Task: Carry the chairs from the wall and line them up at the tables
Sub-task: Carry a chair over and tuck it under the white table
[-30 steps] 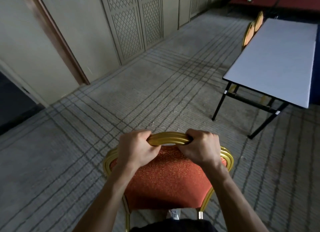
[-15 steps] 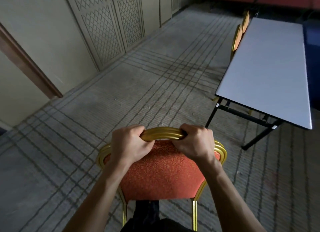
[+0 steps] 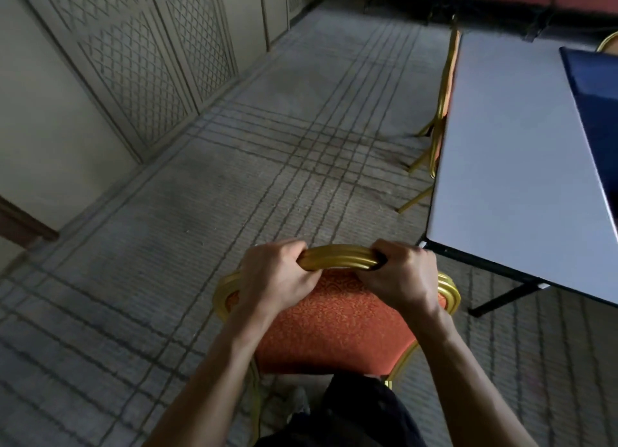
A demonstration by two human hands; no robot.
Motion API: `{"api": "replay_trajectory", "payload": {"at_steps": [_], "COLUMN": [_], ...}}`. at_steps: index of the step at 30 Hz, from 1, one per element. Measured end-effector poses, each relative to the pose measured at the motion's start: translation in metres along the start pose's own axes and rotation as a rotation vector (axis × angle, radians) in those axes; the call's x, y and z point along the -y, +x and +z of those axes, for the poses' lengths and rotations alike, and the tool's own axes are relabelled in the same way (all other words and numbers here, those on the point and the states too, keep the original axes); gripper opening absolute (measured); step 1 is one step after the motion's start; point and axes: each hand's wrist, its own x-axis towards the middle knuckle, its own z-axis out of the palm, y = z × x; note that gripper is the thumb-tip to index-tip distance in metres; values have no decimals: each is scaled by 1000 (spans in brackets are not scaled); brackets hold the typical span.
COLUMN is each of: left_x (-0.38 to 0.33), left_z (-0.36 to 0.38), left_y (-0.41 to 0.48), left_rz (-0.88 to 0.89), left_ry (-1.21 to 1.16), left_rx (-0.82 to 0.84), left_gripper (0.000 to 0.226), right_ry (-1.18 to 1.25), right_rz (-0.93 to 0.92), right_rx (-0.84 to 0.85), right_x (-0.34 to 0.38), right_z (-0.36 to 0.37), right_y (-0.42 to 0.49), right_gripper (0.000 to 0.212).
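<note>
Got the chair by its gold top rail down at 6 o'clock, left hand and right hand both clenched round it, knuckles up. Makes sense as a grip: highest bar, two hands spread apart, probably to stop the thing twisting (legs off the carpet or not, can't tell). Aimed, by the look of it, at the white table at 2 o'clock, so not lined up yet. Tucked against that table's long edge at 1 o'clock: gold-framed chairs, presumably the row to extend.

Quick count: two hands, one chair in them, one white table, at least one parked chair, maybe two (hard to split the legs), plus a gold curve past the far corner. Also one dark blue surface at 3 o'clock, on or beside the table, can't tell.
</note>
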Motion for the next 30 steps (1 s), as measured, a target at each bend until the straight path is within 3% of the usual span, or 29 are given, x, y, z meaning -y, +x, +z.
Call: {"api": "replay_trajectory", "payload": {"at_steps": [11,23,30], "left_x": [55,71,93], "left_z": [116,201,264], "left_y": [235,421,537], "left_rz": [109,211,290], "left_ry": [16,-54,-158], "left_rx": [39,96,168], "left_gripper": [36,32,31], "right_ry": [8,-32,-121], "right_rz": [121,178,327], "right_rx": [-56,-114,-147], "right_x": [-101,-183,-222], "right_z": [92,125,156], "right_y": [210,362,451], "right_gripper": [32,29,29]}}
